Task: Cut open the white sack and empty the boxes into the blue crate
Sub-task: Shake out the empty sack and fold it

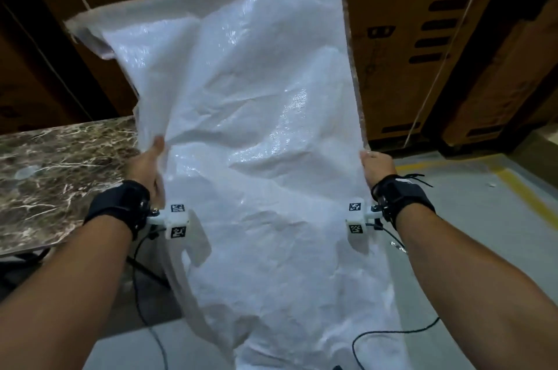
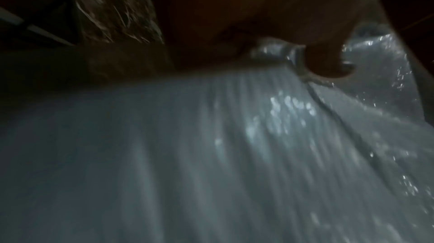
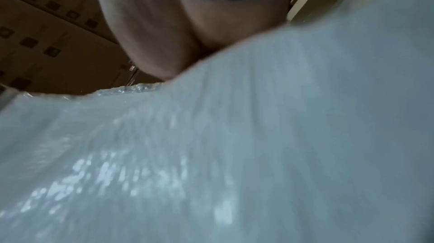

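From the head view, one white sack (image 1: pixel 265 134) hangs flat between the left hand (image 1: pixel 148 167), beside the marble tabletop (image 1: pixel 60 170), and the right hand (image 1: pixel 377 167), each grip clamped on a side edge. Better lift evenly, shaking out stragglers. No boxes or crate visible. The left wrist view shows a thumb (image 2: pixel 328 61) pinching the sack (image 2: pixel 211 154). The right wrist view shows only blurred sack (image 3: pixel 234 154).

White sack (image 1: pixel 256 134), crinkled, flat, held up

The scene is viewed from head height, downward and forward. From each wrist, the white sack (image 1: pixel 259 134) is seen at very close range, blurred; its woven surface (image 2: pixel 211 154) (image 3: pixel 234 154) is shared by all 3 views.
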